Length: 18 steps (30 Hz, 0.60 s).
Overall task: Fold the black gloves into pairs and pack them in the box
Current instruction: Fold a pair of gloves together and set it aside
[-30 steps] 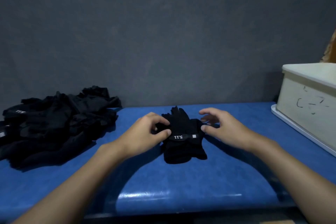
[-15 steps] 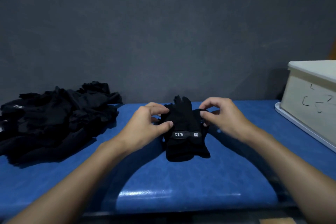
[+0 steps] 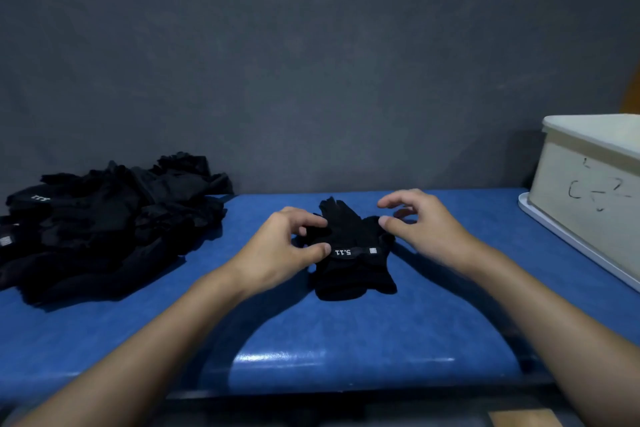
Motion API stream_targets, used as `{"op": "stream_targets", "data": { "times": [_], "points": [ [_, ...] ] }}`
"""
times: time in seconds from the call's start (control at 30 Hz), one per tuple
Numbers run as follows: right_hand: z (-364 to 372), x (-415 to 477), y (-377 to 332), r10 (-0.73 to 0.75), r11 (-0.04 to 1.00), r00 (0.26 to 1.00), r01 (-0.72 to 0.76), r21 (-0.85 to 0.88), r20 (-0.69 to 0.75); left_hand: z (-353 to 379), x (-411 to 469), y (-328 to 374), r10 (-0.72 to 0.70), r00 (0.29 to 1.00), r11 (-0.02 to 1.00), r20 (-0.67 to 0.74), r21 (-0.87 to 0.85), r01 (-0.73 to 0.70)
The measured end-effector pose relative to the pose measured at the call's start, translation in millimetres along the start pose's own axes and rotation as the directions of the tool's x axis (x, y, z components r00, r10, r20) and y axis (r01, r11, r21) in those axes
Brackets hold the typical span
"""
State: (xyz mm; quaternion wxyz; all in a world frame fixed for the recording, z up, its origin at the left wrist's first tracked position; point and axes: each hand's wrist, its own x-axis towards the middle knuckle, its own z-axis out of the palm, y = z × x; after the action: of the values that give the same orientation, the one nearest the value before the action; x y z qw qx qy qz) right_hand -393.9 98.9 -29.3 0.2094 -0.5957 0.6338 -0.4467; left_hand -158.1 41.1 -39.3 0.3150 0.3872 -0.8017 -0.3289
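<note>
Mid-fold on the stacked pair of black gloves point(image 3: 351, 253), lying at the middle of the blue surface point(image 3: 346, 340), well apart from the loose glove pile point(image 3: 104, 218) at far left and the white box point(image 3: 588, 191) at right. Left hand point(image 3: 280, 250) pinching the pair's left edge by the logo strap, thumb on the strap; right hand point(image 3: 422, 229) open and curled, thumb seemingly just touching the right edge, though hard to tell in the dim black cloth. Best done by pinning the strap, matching cuffs and fingers, then folding over in one smooth pass to avoid slippage.

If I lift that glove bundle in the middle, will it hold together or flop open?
The glove bundle looks like soft fabric, so it will likely sag. Its strap seems to wrap it, which may keep it together. The loose fingertips at the far end will probably droop.
</note>
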Motion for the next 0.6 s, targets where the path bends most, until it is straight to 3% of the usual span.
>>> {"op": "stream_targets", "data": {
  "times": [0.23,0.4,0.53,0.6],
  "points": [
    [5.0,-6.7,-1.9,-0.004,1.0,0.976,0.005,-0.004,0.22,3.2,-0.4,2.8,0.037,0.999,0.999,0.035,0.019,-0.037],
    [6.4,-7.9,-7.8,0.02,1.0,0.984,-0.019,-0.005,0.174,3.4,-1.4,5.9,0.04,0.999,0.999,0.035,0.017,-0.041],
    [4.3,-10.3,-12.9,0.059,0.983,0.989,-0.081,0.163,0.137,0.4,-4.0,11.6,0.069,0.998,0.998,0.008,0.005,-0.069],
    [2.4,-12.7,-14.8,0.068,0.982,0.99,-0.089,0.169,0.126,-1.8,-5.0,13.7,0.084,0.996,0.996,-0.005,-0.027,-0.084]
  ]
}}
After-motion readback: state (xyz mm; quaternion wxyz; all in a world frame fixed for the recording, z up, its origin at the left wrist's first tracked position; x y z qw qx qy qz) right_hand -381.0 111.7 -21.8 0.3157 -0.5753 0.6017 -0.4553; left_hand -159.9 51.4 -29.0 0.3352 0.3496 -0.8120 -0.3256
